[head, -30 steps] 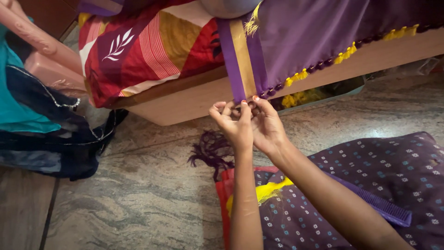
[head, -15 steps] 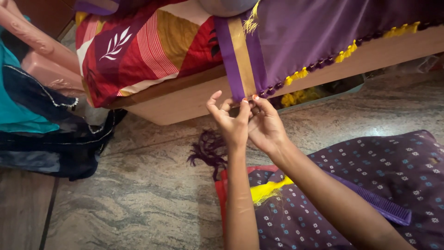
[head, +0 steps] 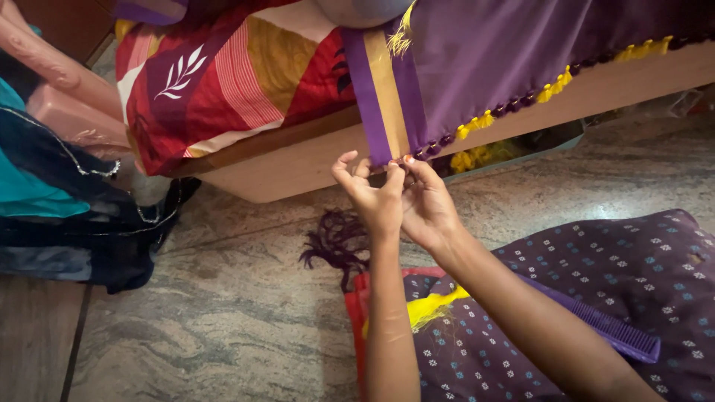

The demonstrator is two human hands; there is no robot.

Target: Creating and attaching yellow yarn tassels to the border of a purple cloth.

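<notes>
Head view: left hand [head: 370, 195] and right hand [head: 426, 205] pinch the purple cloth's [head: 477, 67] lower edge, hanging off the bed [head: 298, 160]. Tugging hard could snap its tassels [head: 484, 119].

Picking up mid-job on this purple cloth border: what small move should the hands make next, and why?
Probably keep both hands pinched on the lower end of the purple-and-gold border strip and work on the next tassel there. The left hand and right hand meet at that end, where the row of yellow and purple tassels stops.
</notes>
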